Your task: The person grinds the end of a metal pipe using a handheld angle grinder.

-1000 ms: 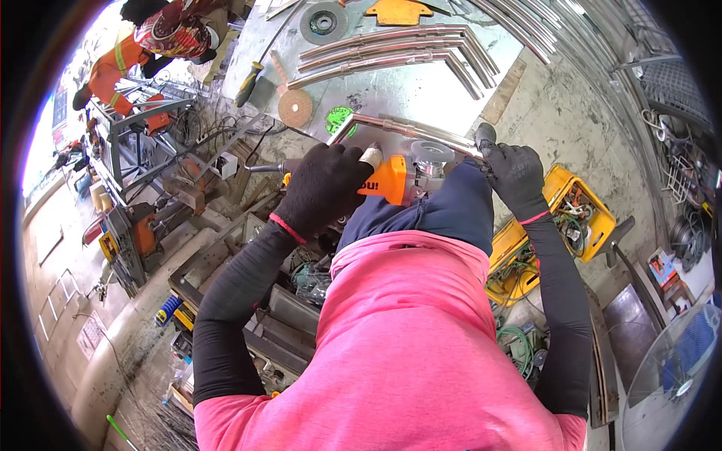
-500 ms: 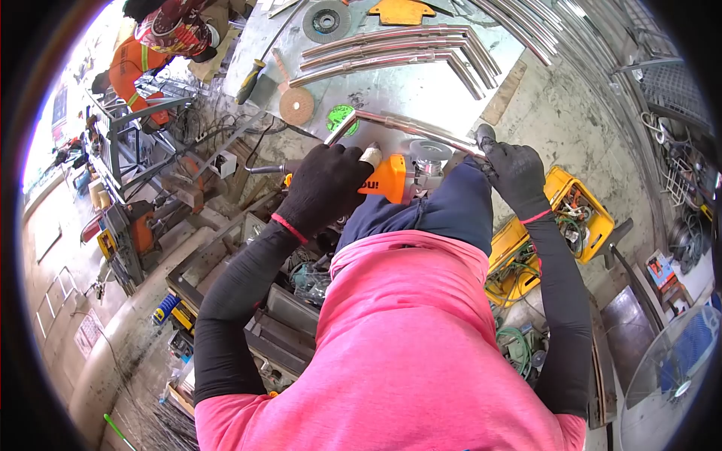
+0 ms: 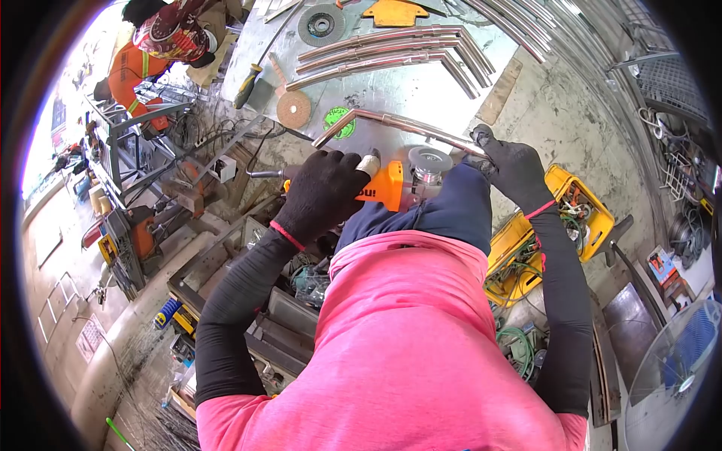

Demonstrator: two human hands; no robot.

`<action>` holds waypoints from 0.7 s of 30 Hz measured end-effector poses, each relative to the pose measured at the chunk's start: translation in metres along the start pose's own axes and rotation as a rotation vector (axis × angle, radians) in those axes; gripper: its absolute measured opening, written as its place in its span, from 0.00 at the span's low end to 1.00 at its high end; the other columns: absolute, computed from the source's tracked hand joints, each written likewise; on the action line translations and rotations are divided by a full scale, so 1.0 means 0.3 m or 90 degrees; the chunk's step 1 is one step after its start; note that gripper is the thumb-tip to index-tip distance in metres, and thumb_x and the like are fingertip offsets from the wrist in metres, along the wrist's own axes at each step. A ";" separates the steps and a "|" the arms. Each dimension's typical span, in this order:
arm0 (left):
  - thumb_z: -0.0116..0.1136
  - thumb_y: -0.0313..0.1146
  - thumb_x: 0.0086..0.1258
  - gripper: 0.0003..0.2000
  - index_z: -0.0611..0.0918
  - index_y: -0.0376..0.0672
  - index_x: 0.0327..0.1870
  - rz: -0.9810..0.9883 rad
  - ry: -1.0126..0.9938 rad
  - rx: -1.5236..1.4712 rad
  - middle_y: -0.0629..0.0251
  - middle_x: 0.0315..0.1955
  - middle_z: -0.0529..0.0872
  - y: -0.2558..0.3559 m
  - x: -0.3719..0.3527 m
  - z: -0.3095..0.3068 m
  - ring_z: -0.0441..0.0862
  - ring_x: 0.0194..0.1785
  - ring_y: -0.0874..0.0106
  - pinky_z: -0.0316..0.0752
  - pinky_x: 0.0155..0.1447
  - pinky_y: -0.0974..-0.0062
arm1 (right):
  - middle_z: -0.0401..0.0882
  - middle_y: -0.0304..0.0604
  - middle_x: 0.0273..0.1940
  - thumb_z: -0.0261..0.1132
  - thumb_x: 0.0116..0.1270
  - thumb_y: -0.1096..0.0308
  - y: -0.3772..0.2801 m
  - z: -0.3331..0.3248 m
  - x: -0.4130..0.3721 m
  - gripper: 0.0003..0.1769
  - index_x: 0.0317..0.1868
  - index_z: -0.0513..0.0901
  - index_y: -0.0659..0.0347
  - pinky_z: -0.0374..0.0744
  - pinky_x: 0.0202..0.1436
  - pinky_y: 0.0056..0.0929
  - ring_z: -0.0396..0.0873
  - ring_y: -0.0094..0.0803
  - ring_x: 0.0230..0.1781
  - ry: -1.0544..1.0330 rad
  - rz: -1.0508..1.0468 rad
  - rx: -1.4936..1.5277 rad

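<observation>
Nearest the camera, below the pink shirt, a raised knee in dark blue trousers [image 3: 451, 207] sits just under the work. The gloved left hand [image 3: 323, 192] is wrapped fully round the rear of the orange angle grinder [image 3: 383, 188], fingers curled shut on its body. The grinder's disc [image 3: 429, 160] lies flat, just below the tube. The gloved right hand [image 3: 515, 167] is closed on the right end of the bent stainless tube [image 3: 398, 124], which runs left from that grip across the near edge of the steel-topped bench [image 3: 421, 94] to an elbow that turns down. By the look of it the tube is being ground or polished near the held end. The next pass seems to call for a firm clamp with the right hand and the disc kept square to the tube. Beyond lie a brown flap disc [image 3: 293, 109], a stack of bent tubes [image 3: 391, 49] and a grey grinding wheel [image 3: 322, 25]. Farthest left, a co-worker in orange [image 3: 139, 64] bends over a frame. Against the frame of a second ago, the tube's elbow has swung further left and lower, the grinder has slid a little left, and the right hand sits slightly higher.
</observation>
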State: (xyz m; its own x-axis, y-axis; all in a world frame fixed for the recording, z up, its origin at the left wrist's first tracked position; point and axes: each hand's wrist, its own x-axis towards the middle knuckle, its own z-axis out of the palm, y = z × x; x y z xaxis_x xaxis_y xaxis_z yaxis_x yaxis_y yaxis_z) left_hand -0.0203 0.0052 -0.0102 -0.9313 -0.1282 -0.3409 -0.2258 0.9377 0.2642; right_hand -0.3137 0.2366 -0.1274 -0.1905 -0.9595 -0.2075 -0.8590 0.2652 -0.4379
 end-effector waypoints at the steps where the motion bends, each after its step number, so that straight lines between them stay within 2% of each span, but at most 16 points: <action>1: 0.76 0.38 0.60 0.32 0.85 0.40 0.68 -0.004 -0.003 0.003 0.60 0.42 0.87 -0.001 0.001 0.000 0.88 0.46 0.57 0.82 0.49 0.55 | 0.84 0.49 0.47 0.76 0.69 0.54 -0.002 -0.001 -0.002 0.29 0.68 0.86 0.51 0.87 0.39 0.47 0.90 0.48 0.36 -0.005 0.000 -0.005; 8: 0.77 0.41 0.59 0.33 0.85 0.40 0.68 -0.024 -0.001 0.006 0.60 0.42 0.87 -0.006 0.023 -0.002 0.88 0.47 0.57 0.83 0.50 0.55 | 0.83 0.49 0.47 0.75 0.71 0.50 0.005 0.009 -0.016 0.29 0.69 0.86 0.51 0.85 0.39 0.49 0.89 0.49 0.35 0.034 -0.028 -0.026; 13: 0.77 0.39 0.60 0.32 0.85 0.40 0.67 0.006 -0.078 0.020 0.61 0.41 0.87 -0.029 0.015 -0.015 0.88 0.47 0.57 0.83 0.49 0.55 | 0.81 0.49 0.47 0.74 0.72 0.50 0.010 0.014 -0.012 0.29 0.69 0.86 0.50 0.85 0.38 0.48 0.88 0.48 0.34 0.031 -0.034 -0.046; 17: 0.77 0.38 0.60 0.30 0.85 0.42 0.66 -0.005 -0.044 0.025 0.61 0.39 0.87 -0.013 0.015 -0.002 0.88 0.46 0.57 0.83 0.48 0.55 | 0.81 0.49 0.47 0.73 0.72 0.50 0.026 0.038 -0.014 0.29 0.70 0.85 0.51 0.84 0.37 0.47 0.87 0.47 0.33 0.056 -0.064 -0.054; 19: 0.74 0.33 0.60 0.15 0.85 0.42 0.47 -0.012 0.065 -0.013 0.61 0.36 0.83 0.001 0.017 -0.002 0.86 0.42 0.58 0.81 0.45 0.56 | 0.80 0.49 0.46 0.73 0.72 0.50 0.022 0.038 -0.020 0.29 0.70 0.85 0.51 0.84 0.37 0.47 0.87 0.47 0.33 0.055 -0.060 -0.061; 21: 0.74 0.33 0.59 0.14 0.86 0.42 0.45 -0.021 0.057 -0.018 0.61 0.37 0.84 0.003 0.023 0.001 0.86 0.42 0.58 0.81 0.45 0.56 | 0.80 0.49 0.46 0.73 0.72 0.50 0.018 0.037 -0.017 0.29 0.70 0.85 0.51 0.84 0.37 0.48 0.87 0.47 0.33 0.054 -0.058 -0.067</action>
State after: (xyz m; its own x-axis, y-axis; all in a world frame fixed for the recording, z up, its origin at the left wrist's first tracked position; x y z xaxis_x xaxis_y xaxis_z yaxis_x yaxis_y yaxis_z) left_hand -0.0267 0.0054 -0.0126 -0.9446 -0.1890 -0.2684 -0.2642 0.9230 0.2798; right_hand -0.3122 0.2441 -0.1384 -0.1443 -0.9850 -0.0945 -0.9188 0.1689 -0.3567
